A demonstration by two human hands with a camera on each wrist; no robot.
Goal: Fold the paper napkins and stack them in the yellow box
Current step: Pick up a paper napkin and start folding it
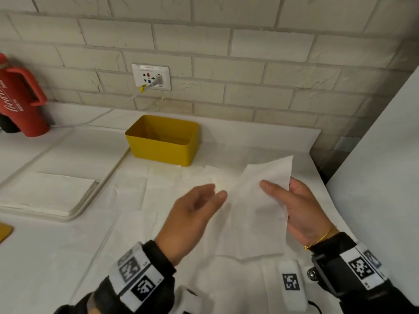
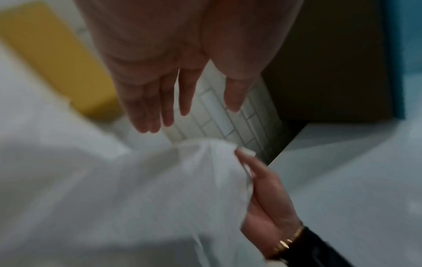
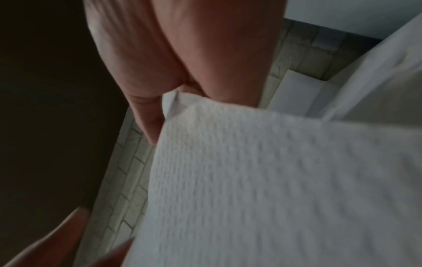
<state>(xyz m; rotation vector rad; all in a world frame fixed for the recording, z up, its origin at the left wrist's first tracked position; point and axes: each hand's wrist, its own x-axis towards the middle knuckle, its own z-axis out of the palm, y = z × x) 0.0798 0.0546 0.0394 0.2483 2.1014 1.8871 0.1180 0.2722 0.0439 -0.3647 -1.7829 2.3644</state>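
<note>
Looking down from the head view, the right hand (image 1: 301, 209) holds a white paper napkin (image 1: 260, 200) lifted off the desk (image 1: 45, 257), its thumb laid across the top face and the fingers behind the sheet's right edge. The left hand (image 1: 192, 216) hovers just beside the napkin's left edge with fingers straight and relaxed, gripping nothing. The yellow box (image 1: 162, 152) stands farther back near the brick wall (image 1: 249, 64), well apart from both hands. To the left, a stack of napkins (image 1: 45, 191) lies on a tray (image 1: 77, 211), and a red jug (image 1: 20, 98) stands at the far left by a wall socket (image 1: 151, 77).

In the left wrist view, the left hand's fingers (image 2: 148, 112) point out straight and slightly spread above the napkin (image 2: 137, 189), while the right hand (image 2: 267, 195) grips that sheet at its right edge; the yellow box (image 2: 57, 63) shows blurred at the upper left.

In the right wrist view, the right hand (image 3: 182, 63) pinches the textured napkin (image 3: 274, 180) at its near corner, and the sheet fills most of the picture.
</note>
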